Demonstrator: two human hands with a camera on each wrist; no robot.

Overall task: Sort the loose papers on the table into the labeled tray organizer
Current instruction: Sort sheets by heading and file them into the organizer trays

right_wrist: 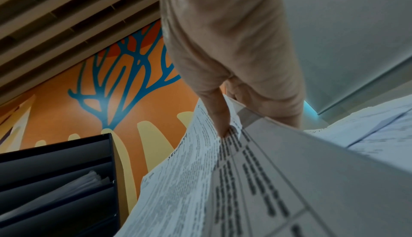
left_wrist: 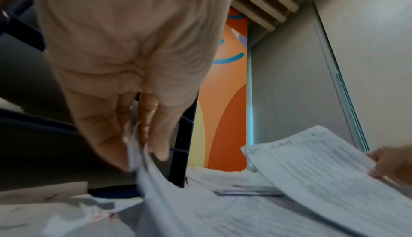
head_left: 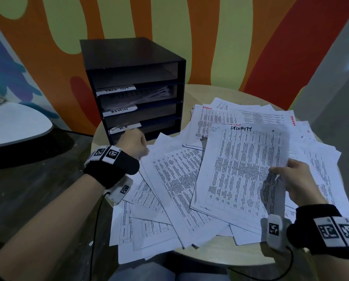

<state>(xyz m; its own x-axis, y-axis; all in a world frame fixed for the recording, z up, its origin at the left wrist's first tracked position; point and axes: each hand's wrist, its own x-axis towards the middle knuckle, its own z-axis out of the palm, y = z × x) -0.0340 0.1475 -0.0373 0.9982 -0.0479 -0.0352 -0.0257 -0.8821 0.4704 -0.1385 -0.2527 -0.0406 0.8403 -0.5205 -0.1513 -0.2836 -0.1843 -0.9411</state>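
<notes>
The right hand pinches the right edge of a printed sheet headed SECURITY, thumb on top and fingers curled under, so that edge is lifted and bowed while the sheet's near-left part appears to rest on the heap. The left hand is at the far-left edge of the round counter, right in front of the bottom of the tray organizer; the left wrist view shows its thumb and fingers pinching the raised edge of another paper, which curves up from the pile toward the organizer's lowest opening. The loose papers lie fanned and overlapping over most of the counter, from the organizer's foot to the near edge. The organizer stands at the far-left edge with its open fronts facing the person and slightly right; three white labels show on its shelves, the middle one reading ADMIN and the lowest seemingly H.R, the top one too blurred to read, and some papers already sit in the second slot. What the coming move turns on: the SECURITY sheet lies to the right of the organizer with its long axis running near to far, roughly in line with the slots' depth, so it has to travel left and away to reach them. The left hand is much the nearer to the slots; the right hand must cross the heap. No visible label reads SECURITY, so which slot suits it I cannot tell.
</notes>
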